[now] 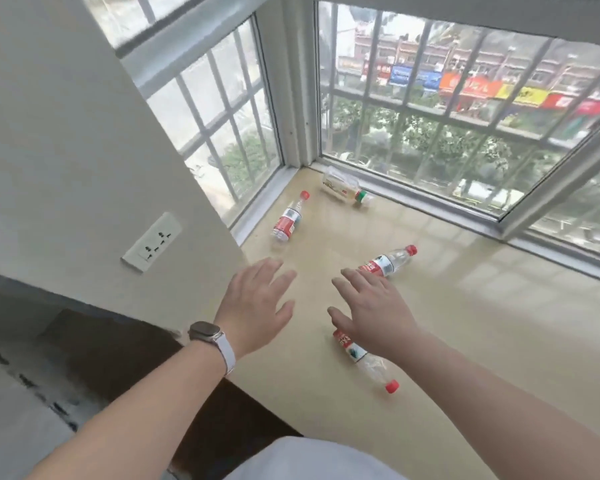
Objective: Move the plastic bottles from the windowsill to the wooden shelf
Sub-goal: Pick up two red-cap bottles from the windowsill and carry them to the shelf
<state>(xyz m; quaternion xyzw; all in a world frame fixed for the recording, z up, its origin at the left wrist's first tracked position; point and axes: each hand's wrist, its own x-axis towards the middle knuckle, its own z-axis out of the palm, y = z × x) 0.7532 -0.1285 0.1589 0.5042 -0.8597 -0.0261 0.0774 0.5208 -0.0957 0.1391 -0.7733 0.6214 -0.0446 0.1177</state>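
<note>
Several empty plastic bottles lie on their sides on the beige windowsill [482, 323]. A red-label bottle [289, 220] lies far left by the side window. A green-capped bottle [346, 189] rests in the far corner. Another red-capped bottle [392, 260] lies just beyond my right hand [371, 308]. A nearer red-capped bottle [364, 360] lies partly under my right wrist. Both hands hover over the sill with fingers spread, holding nothing. My left hand [257, 304] wears a watch at the wrist.
Barred windows [430, 109] close off the sill at the far side and on the left. A white wall with a power socket [152, 241] stands at left. A dark brown wooden surface [125, 362] lies below the sill's left edge.
</note>
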